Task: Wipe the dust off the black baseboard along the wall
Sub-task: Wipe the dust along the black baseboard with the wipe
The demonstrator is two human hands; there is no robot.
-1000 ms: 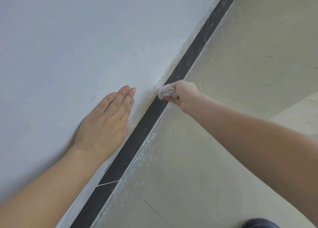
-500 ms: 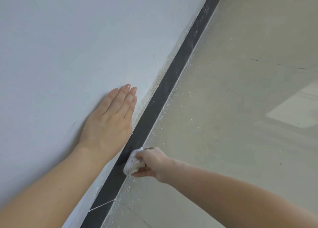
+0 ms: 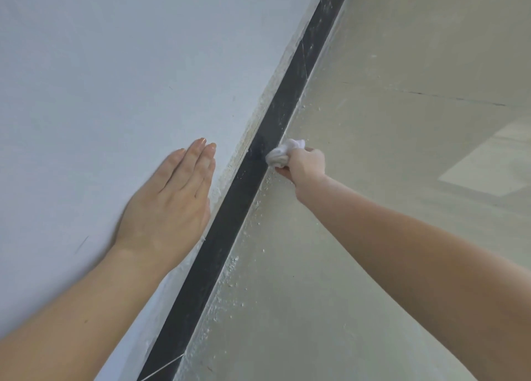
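Observation:
The black baseboard [image 3: 230,225] runs diagonally from bottom centre to top right, between the white wall and the floor. White streaks of dust show on its far stretch; the near stretch looks darker. My right hand [image 3: 304,165] grips a crumpled white cloth [image 3: 283,153] and presses it against the baseboard's lower edge at mid-length. My left hand [image 3: 172,205] lies flat on the wall, fingers together and extended, just left of the baseboard and holding nothing.
The white wall [image 3: 115,78] fills the left half. The pale tiled floor [image 3: 388,150] lies to the right, with white crumbs and dust scattered along the baseboard's foot. A thin white joint line [image 3: 163,367] crosses the baseboard near the bottom.
My right hand with the cloth slid down the baseboard toward me, then back up along it to mid-length. The left hand stayed flat on the wall.

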